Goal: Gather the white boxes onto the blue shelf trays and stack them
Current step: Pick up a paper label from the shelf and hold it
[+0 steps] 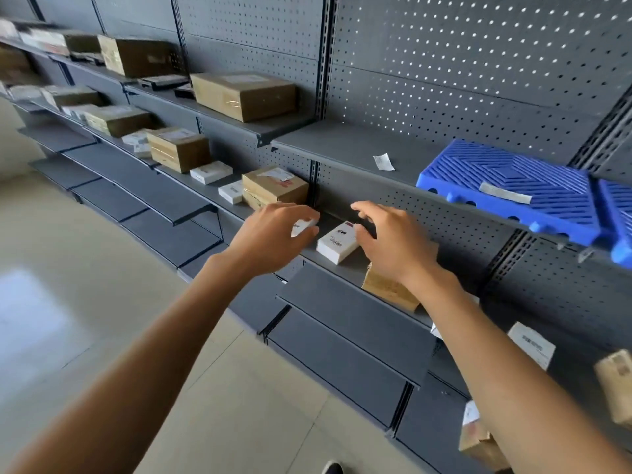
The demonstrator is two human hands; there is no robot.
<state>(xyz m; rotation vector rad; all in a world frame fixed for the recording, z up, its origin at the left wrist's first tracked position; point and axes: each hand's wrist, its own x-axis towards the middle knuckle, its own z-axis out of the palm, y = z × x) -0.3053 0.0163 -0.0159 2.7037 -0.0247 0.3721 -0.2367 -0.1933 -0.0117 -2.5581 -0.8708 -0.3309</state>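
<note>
On the middle grey shelf (342,268) lies a white box with a red mark (333,246). My right hand (393,244) hovers over its right end with fingers spread and loosely bent, the thumb close to the box. My left hand (273,234) curls its fingers round a smaller white box (302,227) just left of it. Two blue trays sit on the shelf above at the right: the blue tray (513,189) with a paper strip on it, and a second blue tray (619,213) cut off by the frame edge. More white boxes (211,172) (231,192) lie further left.
Brown cardboard parcels (273,188) (244,95) stand along the shelves to the left. A brown parcel (390,289) sits under my right wrist. A white box (531,343) and other parcels lie on the lower shelf at the right. A paper slip (383,162) lies on the upper shelf.
</note>
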